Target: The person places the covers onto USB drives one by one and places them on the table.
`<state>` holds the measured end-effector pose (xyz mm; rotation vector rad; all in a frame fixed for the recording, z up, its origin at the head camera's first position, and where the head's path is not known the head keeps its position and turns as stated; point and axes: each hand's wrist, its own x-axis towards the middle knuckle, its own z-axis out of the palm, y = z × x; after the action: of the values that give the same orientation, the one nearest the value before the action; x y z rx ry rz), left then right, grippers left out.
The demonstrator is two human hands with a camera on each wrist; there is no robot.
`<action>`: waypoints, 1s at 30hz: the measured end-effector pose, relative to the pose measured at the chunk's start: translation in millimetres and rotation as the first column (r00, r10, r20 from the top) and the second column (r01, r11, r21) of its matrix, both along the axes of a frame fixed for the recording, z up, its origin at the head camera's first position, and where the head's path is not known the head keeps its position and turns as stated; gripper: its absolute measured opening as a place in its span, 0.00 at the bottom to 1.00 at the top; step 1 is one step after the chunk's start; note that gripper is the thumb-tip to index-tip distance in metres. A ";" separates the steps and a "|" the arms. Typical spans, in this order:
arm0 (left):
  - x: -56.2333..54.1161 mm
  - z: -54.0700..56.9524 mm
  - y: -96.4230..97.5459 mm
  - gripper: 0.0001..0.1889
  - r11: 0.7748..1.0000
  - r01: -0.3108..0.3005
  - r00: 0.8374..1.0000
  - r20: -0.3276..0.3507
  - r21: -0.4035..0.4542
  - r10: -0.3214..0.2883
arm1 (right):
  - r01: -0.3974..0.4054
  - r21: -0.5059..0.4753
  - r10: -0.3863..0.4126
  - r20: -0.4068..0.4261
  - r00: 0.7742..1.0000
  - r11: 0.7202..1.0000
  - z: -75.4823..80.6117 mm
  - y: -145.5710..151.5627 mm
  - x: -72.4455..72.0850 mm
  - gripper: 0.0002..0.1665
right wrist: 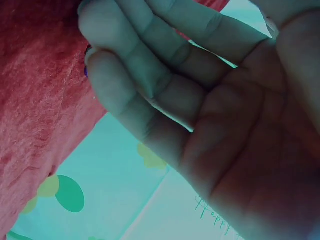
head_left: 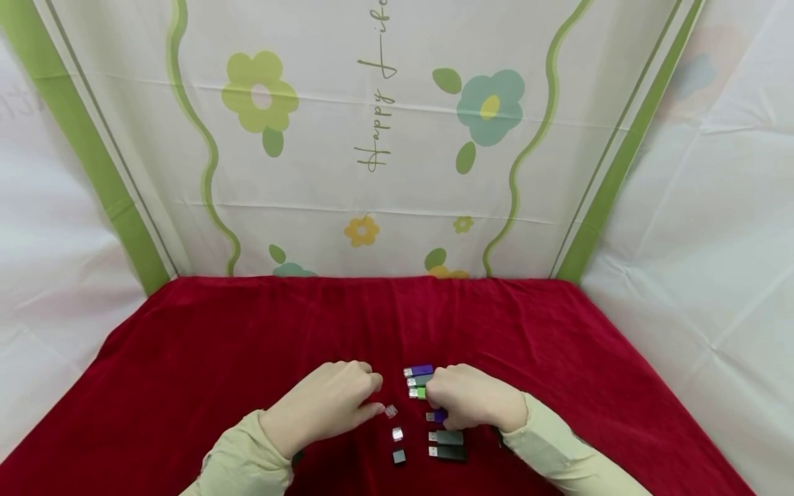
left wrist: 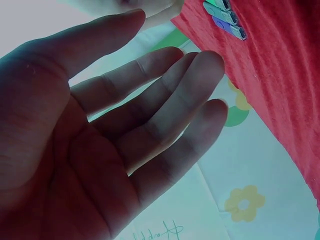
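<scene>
In the head view my left hand point(head_left: 331, 405) hovers over the red cloth, thumb and index finger apart, the thumb tip beside a small clear cap point(head_left: 391, 411). Its fingers are loosely bent around nothing in the left wrist view. My right hand point(head_left: 474, 397) is over a column of USB flash drives. Its index finger is by a green flash drive point(head_left: 417, 393); its thumb is at a purple flash drive point(head_left: 436, 417), whose far end the hand covers. The fingers look relaxed in the right wrist view, their tips partly hidden.
Above the green drive lie a grey flash drive point(head_left: 419, 381) and another purple one point(head_left: 418, 370). Nearer me are a grey drive point(head_left: 446, 437) and a black drive point(head_left: 448, 452) with bare metal plugs. A second clear cap point(head_left: 398, 434) and a grey cap point(head_left: 399, 457) lie left of them.
</scene>
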<state>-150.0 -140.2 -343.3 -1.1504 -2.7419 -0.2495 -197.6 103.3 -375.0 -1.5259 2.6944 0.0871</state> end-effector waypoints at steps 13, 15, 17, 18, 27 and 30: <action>0.4 -1.6 2.3 0.14 1.000 0.007 1.000 0.013 -0.003 -0.007 | -0.016 -0.063 0.016 -0.012 1.000 0.998 14.5 6.5 -1.6 0.14; 0.6 -1.5 3.0 0.13 1.000 0.006 1.000 0.027 -0.004 -0.006 | -0.010 -0.072 0.010 -0.008 1.000 0.997 16.9 8.3 -2.3 0.14; -0.1 -2.8 3.6 0.13 1.000 0.005 0.999 0.045 -0.004 -0.004 | 0.004 -0.088 -0.003 0.010 1.000 0.996 20.5 10.4 -2.7 0.15; -0.9 -4.5 3.9 0.12 1.000 0.002 0.999 0.053 -0.003 -0.002 | 0.011 -0.097 -0.009 0.017 1.000 0.995 22.2 11.7 -2.9 0.16; -7.4 -29.6 9.4 0.09 0.998 0.013 0.998 0.055 -0.059 -0.010 | 0.010 -0.162 -0.013 -0.021 1.000 0.987 37.0 18.5 -3.9 0.14; -8.1 -32.7 11.3 0.09 0.997 0.015 0.998 0.062 -0.079 -0.010 | 0.006 -0.176 -0.016 -0.052 0.999 0.984 40.3 19.5 -4.9 0.12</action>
<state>-158.1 -128.9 -376.0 -1.1990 -2.8232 -0.1819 -202.4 122.9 -334.7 -1.5742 2.8186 -0.1152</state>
